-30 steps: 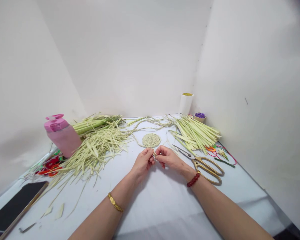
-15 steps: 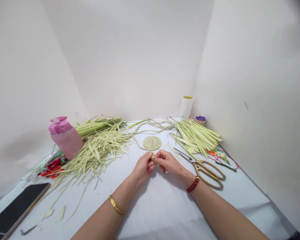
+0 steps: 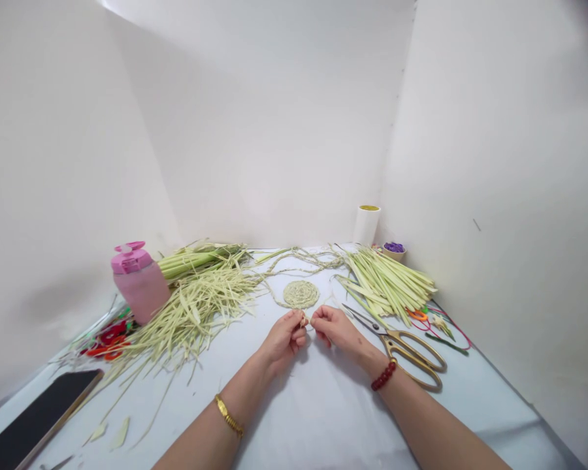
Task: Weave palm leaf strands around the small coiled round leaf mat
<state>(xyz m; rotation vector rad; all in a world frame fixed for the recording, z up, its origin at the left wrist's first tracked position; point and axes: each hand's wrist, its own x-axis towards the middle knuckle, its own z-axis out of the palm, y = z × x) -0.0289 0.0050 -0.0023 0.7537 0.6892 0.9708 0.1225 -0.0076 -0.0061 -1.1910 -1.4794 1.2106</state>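
Okay, from my end the two hands just eased a bit apart, so the little bit they're working on is showing less bunched up than a moment ago. The left hand (image 3: pixel 284 339) and right hand (image 3: pixel 336 328) are both pinched narrow on a small leaf strip (image 3: pixel 306 320), though the fingers hide most of it. A coiled woven disc (image 3: pixel 300 294) sits just ahead of them on the counter (image 3: pixel 323 418), with gold scissors (image 3: pixel 396 344) near the right hand and a shredded leaf pile (image 3: pixel 196 313) off left.
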